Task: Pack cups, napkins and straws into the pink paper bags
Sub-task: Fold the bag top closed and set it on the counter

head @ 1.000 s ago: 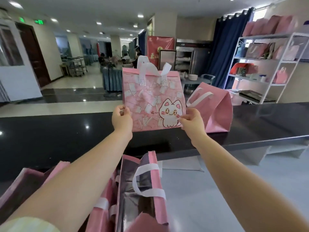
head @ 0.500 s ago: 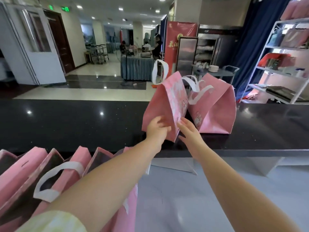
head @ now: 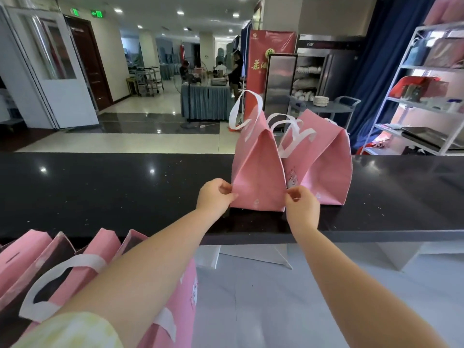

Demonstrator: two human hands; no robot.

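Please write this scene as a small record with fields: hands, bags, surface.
left hand: pinches the lower left edge of the near pink bag
right hand: pinches its lower right edge
near pink bag: upright on the black counter
second pink bag: upright beside it, to the right
other bags: pink, open, at lower left, nearer than the counter

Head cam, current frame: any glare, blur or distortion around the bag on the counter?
Head view: ceiling lights glint as small spots on the black counter, left of the held pink bag, none on it; wide-angle distortion tilts the white rack and white door at the edges; left hand and right hand look sharp.
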